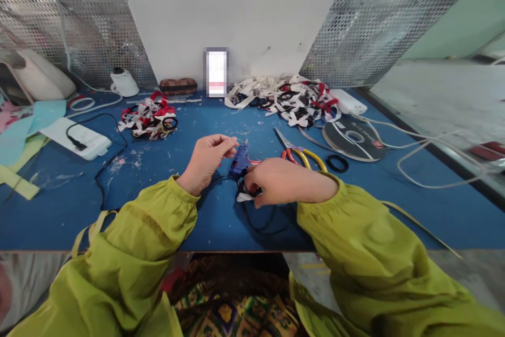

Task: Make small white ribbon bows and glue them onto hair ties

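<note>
Blue glue gun [239, 162] sitting mid-frame on a busy counter [138, 174]

At the far left of the frame, a white power strip [74, 137] is lying under a black cord. In the upper left, a pile of red, white and black bands [148, 116] is resting on the blue surface. Near the centre, the left hand [211, 162] is hovering just beside the gun's nozzle, its fingers bending together; I cannot tell whether they are pinching anything. The gun is pointing toward the top of the frame. Right of centre, the right hand [276, 182] is gripping what looks like a black band with a white ribbon piece [245, 197]. Above it, a larger ribbon heap [294, 100] is spreading. Further right, scissors [295, 151], a black ring [336, 163] and a dark disc [351, 142] are lying near one another.
</note>
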{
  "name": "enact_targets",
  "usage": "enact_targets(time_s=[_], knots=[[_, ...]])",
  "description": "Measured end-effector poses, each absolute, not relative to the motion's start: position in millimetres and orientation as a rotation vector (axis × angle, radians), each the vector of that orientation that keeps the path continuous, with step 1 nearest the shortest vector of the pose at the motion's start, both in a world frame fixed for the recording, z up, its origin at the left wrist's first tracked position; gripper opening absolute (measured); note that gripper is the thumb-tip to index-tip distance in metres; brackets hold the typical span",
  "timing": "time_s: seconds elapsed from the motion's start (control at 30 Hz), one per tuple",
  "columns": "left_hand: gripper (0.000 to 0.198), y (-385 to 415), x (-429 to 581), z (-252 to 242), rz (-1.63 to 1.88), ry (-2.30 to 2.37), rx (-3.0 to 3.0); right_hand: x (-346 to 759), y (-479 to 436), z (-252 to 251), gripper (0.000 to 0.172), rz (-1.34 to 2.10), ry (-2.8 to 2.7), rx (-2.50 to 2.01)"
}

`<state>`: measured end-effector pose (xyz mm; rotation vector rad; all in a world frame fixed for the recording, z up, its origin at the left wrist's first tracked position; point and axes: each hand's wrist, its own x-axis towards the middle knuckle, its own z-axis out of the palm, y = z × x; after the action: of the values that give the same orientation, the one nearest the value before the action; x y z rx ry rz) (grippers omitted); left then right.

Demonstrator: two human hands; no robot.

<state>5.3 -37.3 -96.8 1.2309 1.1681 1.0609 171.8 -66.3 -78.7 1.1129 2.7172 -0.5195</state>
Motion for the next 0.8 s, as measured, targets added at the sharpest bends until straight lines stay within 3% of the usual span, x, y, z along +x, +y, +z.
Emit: enact_targets(time_s=[0.13,0.3,0.53,0.8], knots=[[0.024,-40.1,6.8,-93.7,1.015,1.091,1.269,170.0,-63.6,-80.9,0.012,-0.547,2.807,1.172],[0.043,-45.3,6.4,-89.5,0.915,0.885,1.317,183.0,-51.3,-69.0,0.013,-1.223,2.933,1.389],[0.029,-42.6,5.6,-93.4,1.007,0.964,1.29,182.3,-43.2,-74.4,0.016,-1.651,2.866,1.812],[0.031,-37.2,5.0,-96.9,1.047,0.99,1.062,176.2,-37.3,-86.3,0.024,-2.158,2.656,1.975]])
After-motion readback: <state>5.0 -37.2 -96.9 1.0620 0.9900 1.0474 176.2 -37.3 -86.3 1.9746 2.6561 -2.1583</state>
